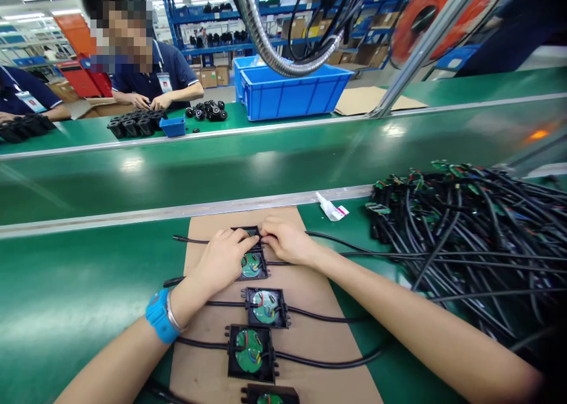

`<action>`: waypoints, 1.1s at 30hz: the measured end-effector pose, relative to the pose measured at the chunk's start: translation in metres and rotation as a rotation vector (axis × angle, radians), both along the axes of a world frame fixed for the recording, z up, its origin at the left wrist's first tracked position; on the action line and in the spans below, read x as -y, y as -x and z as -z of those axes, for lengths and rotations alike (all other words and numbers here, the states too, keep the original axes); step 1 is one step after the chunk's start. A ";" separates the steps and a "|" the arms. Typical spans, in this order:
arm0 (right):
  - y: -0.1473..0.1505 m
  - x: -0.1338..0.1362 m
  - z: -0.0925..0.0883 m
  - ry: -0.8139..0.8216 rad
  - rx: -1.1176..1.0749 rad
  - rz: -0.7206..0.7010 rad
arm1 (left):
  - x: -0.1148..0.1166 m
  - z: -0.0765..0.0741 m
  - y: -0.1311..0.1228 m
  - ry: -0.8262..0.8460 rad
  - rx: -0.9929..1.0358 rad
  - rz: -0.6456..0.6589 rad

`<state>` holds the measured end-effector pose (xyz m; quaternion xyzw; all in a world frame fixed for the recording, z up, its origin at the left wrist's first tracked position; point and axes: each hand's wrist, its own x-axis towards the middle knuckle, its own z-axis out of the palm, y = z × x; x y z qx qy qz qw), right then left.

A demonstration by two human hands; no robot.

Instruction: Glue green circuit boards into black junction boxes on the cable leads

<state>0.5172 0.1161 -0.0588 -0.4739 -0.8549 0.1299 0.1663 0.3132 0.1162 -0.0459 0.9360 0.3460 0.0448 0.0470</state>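
Both my hands press on a small black housing (pixel 248 233) at the far end of a brown cardboard sheet (pixel 305 339). My left hand (pixel 224 256), a blue watch on its wrist, curls its fingers over the housing's left side and partly covers a second housing with a round green circuit board (pixel 251 266). My right hand (pixel 286 240) pinches the housing's right edge where a black cable leaves it. Nearer me lie more open black housings (pixel 266 306) with green boards and cables in a column.
A big tangle of black cables with green boards (pixel 465 227) lies at right. A small white tube (pixel 330 208) rests by the conveyor rail. Across the green belt sit a blue bin (pixel 292 91), black parts (pixel 133 123) and two seated people.
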 end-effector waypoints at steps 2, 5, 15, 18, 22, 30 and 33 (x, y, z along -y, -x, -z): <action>0.000 0.001 0.005 -0.019 -0.008 -0.032 | 0.000 -0.002 -0.003 0.009 -0.025 0.011; 0.001 0.000 0.009 -0.037 -0.007 -0.057 | 0.000 -0.005 -0.009 0.025 -0.033 0.009; -0.011 -0.003 -0.007 -0.068 -0.027 0.041 | -0.012 -0.020 0.018 0.077 0.230 -0.127; -0.003 0.004 -0.019 -0.106 0.003 0.091 | -0.021 -0.027 0.036 0.091 0.273 -0.238; 0.031 0.021 -0.025 -0.140 0.098 0.064 | -0.027 -0.019 0.046 0.170 0.245 -0.289; 0.075 0.023 -0.028 -0.128 0.285 -0.047 | -0.031 0.002 0.040 0.194 0.243 -0.303; 0.081 0.013 -0.033 -0.108 0.320 -0.064 | -0.030 0.003 0.041 0.161 0.228 -0.282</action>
